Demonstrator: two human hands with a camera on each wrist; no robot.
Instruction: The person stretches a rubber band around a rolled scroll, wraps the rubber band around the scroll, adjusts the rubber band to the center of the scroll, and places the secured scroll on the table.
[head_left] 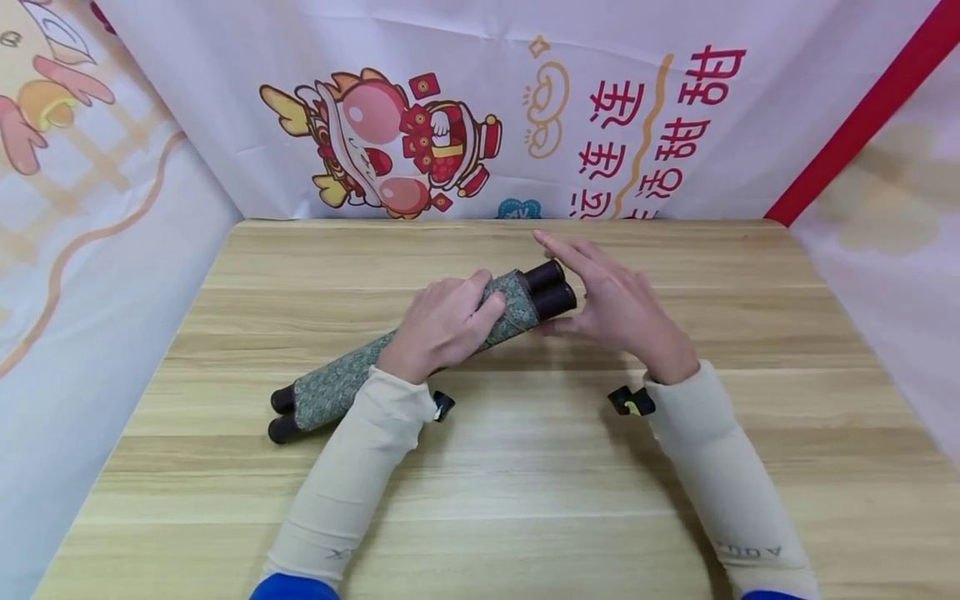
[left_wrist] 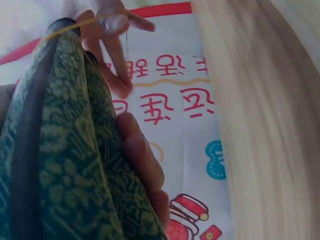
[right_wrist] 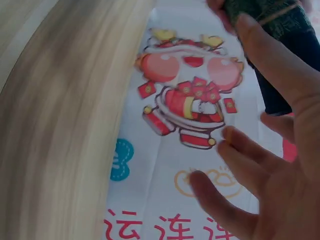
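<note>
A rolled scroll [head_left: 337, 385] in green patterned cloth, with two dark rod ends at each tip, slants across the table, its right end raised. My left hand [head_left: 444, 325] grips it near the right end, its fingers [left_wrist: 142, 160] curled around the cloth. Around the right end runs a thin yellowish band [left_wrist: 75, 26], which in the left wrist view stretches towards my right hand. My right hand [head_left: 618, 304] is beside the dark rod ends with fingers spread; its thumb [right_wrist: 265, 42] lies against the scroll. Whether the band loops over a finger is blurred.
The wood-grain table [head_left: 525, 517] extends around both arms. Behind it hangs a white printed cloth [head_left: 517, 100] with a cartoon figure and red characters. Similar cloth [head_left: 97, 275] flanks the left side. A small dark piece [head_left: 632, 402] sits at each wrist.
</note>
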